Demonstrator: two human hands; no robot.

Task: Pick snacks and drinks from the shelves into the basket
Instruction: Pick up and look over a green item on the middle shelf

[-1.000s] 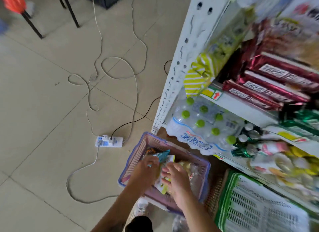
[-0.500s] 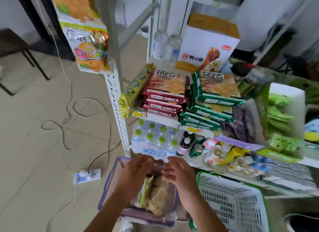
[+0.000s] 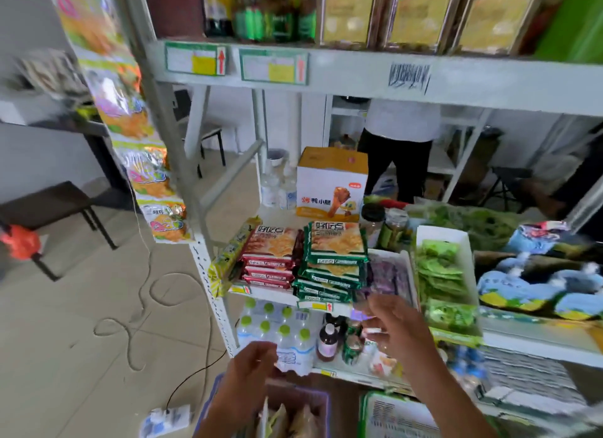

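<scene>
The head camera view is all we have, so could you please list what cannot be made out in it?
- Purple plastic basket: cut off by the bottom edge; its contents are mostly hidden.
- Purple snack packets in the white tray: motion blur; print unreadable.
- Right hand: blurred; whether the fingers pinch anything is unclear.
- Left hand: blurred; grip unclear.
- Blue and yellow packets at right: smeared, type unclear.

The basket [image 3: 321, 401] at six o'clock is cut off by the bottom edge, its near half hidden behind the left hand [image 3: 251, 369]. The right hand [image 3: 396, 330] is smeared with motion, so its fingertips are unreadable. At three o'clock the blue packets [image 3: 535, 287] blur beyond reading.
</scene>
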